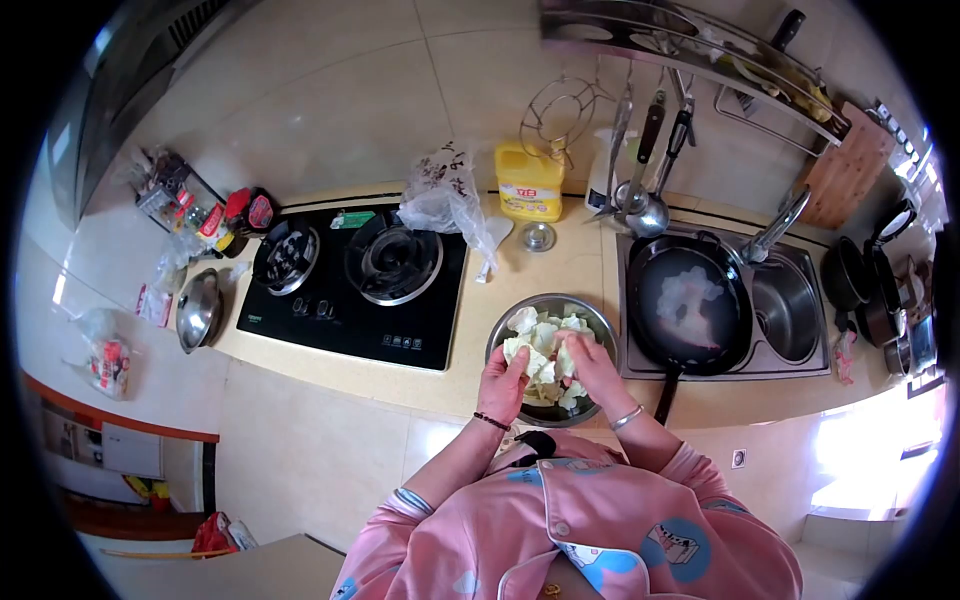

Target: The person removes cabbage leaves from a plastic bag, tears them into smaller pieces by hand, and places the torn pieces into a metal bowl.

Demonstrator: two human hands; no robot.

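A round metal bowl (pixel 598 322) on the counter holds several pale green-white cabbage pieces (pixel 546 334). Over its left side my left hand (pixel 503 380) has its fingers closed on a cabbage piece. My right hand (pixel 590 368) is over the bowl's right half, fingers bent in among the leaves; what its fingertips hold is hidden. Both hands are close together above the leaves.
A black pan (pixel 688 305) with water and something pale rests over the sink (pixel 786 312), its handle towards me. Left of the bowl is a black gas stove (pixel 350 335). Behind stand a yellow jug (pixel 529 183) and a plastic bag (pixel 440 195); utensils hang above.
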